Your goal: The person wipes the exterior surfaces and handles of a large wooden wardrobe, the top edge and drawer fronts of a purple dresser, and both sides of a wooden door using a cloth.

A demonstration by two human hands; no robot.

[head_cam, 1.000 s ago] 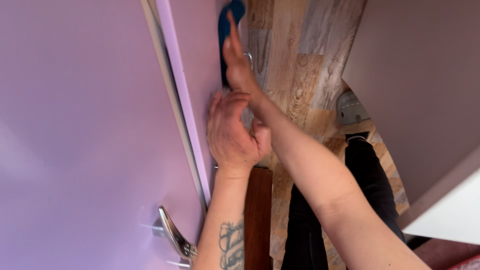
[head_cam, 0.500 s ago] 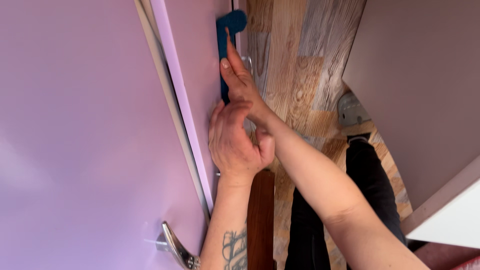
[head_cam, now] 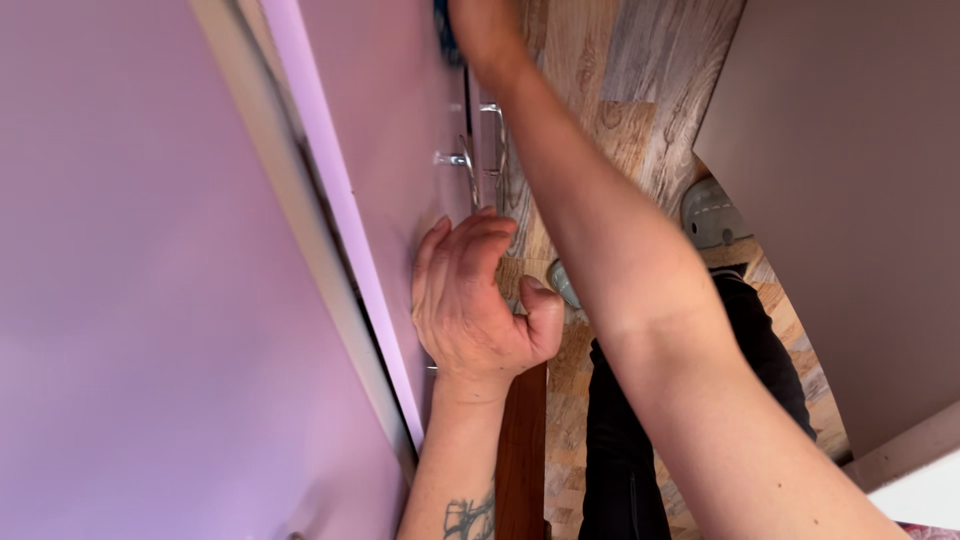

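The left hand [head_cam: 478, 300] lies against the smooth lilac door panel [head_cam: 385, 120], its fingers curled loosely, knuckles bent and fingertips pressed onto the painted face, the thumb folded across toward the palm; it grips nothing, only braces on the flat surface. A dark tattoo marks the inside of that forearm lower down. The right arm stretches long across the view toward the top edge, and the right hand [head_cam: 480, 20] is cut off there, so whether it is open or closed around anything cannot be told. Just beside it a sliver of a blue tool [head_cam: 443, 25] shows against the door, touching or very near the panel; its shape is mostly out of view. Below that sit slim, shiny metal handles [head_cam: 470, 165], curved bars standing off the panel on small posts. To the left runs a pale cream strip between the door's edge and a wide matte lilac wall [head_cam: 130, 300]. Behind the arms lies wood-grain flooring [head_cam: 620, 90] in grey and tan planks, and dark trousers [head_cam: 620, 450].
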